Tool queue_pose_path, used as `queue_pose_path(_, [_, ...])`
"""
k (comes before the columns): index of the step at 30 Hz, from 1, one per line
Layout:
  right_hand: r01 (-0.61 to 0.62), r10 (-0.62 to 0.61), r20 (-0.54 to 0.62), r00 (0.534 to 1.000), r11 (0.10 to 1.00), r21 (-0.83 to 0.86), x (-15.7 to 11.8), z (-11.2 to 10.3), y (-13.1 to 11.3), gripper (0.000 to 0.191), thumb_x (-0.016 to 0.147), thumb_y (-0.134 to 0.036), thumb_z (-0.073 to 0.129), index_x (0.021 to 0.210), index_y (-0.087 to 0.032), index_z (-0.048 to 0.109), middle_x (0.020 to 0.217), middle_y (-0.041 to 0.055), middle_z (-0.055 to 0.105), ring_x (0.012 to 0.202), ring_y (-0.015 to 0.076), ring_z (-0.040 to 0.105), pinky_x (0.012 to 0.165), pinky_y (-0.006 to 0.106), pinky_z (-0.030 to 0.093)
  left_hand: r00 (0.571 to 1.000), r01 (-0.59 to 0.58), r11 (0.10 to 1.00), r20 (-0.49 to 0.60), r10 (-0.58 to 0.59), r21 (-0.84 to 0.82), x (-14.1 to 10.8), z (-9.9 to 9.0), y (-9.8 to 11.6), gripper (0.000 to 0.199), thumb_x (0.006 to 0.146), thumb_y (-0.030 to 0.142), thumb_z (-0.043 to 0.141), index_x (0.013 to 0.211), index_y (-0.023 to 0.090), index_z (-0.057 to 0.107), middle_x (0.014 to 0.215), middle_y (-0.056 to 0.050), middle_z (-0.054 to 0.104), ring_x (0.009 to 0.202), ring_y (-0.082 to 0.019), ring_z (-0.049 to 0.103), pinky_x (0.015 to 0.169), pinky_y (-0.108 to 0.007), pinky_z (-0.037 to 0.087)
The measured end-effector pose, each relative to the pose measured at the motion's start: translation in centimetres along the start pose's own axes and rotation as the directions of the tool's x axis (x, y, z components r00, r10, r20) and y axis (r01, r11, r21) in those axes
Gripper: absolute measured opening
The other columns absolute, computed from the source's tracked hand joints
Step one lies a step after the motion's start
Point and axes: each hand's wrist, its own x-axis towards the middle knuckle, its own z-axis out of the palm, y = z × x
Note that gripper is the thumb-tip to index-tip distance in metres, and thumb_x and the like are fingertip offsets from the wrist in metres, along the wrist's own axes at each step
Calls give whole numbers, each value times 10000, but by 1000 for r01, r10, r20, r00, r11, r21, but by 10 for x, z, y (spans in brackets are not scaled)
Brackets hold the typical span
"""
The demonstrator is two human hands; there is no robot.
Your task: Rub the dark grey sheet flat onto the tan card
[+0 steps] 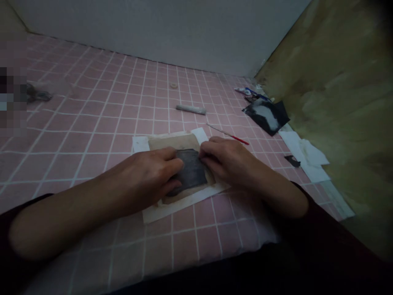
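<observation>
A pink gridded cloth (92, 110) is spreading beneath a brown, white-bordered backing (166, 142), which is lying flat, probably as a base. The left hand (153, 169) is touching the left edge of a dark, squarish sheet (193, 169) lying there; whether gripping, I cannot tell. The right hand (225, 157) is pinching its far-right corner, probably steadying it.
</observation>
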Motion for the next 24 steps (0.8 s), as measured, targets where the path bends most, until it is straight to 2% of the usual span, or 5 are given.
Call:
queue_pose_path(5, [105, -111, 50, 993, 988, 111, -6, -1, -13, 104, 871, -86, 454, 849, -186, 477, 836, 22, 540, 723, 140, 485, 655, 260, 357, 1000, -6, 999, -17, 5, -51, 0, 0, 0, 42, 874, 224, 529, 895, 198, 554, 925, -27, 559, 732, -135, 553, 631, -262, 433])
queue_pose_path(10, [52, -58, 85, 995, 996, 68, -7, -5, -6, 130, 835, -76, 505, 776, -189, 476, 755, -2, 538, 700, 135, 492, 654, 259, 349, 1000, 0, 999, 5, 0, -35, -1, 0, 0, 69, 889, 255, 526, 853, 197, 540, 909, -25, 551, 685, -132, 529, 582, -261, 410])
queue_pose_path(15, [113, -115, 5, 993, 987, 116, -4, 2, -11, 118, 892, -107, 459, 804, -185, 468, 803, 9, 527, 691, 126, 474, 641, 250, 350, 1000, -7, 998, -18, 6, -63, -1, 0, -1, 43, 876, 231, 532, 887, 202, 563, 920, -26, 560, 727, -139, 551, 626, -263, 423])
queue_pose_path(21, [95, -103, 93, 990, 992, 82, -8, -5, -7, 155, 840, -47, 492, 790, -190, 458, 782, -4, 530, 714, 130, 488, 657, 255, 347, 1000, 10, 998, 14, -9, -64, 0, -2, 1, 68, 885, 244, 523, 843, 196, 546, 921, -27, 560, 707, -132, 539, 605, -256, 404])
queue_pose_path(24, [96, -99, 40, 994, 992, 83, -7, 0, -10, 127, 865, -73, 480, 810, -186, 458, 807, 7, 530, 707, 129, 476, 651, 255, 348, 1000, 12, 997, 4, -12, -70, -1, -1, 0, 54, 879, 238, 529, 854, 195, 550, 913, -27, 558, 715, -137, 543, 614, -262, 410])
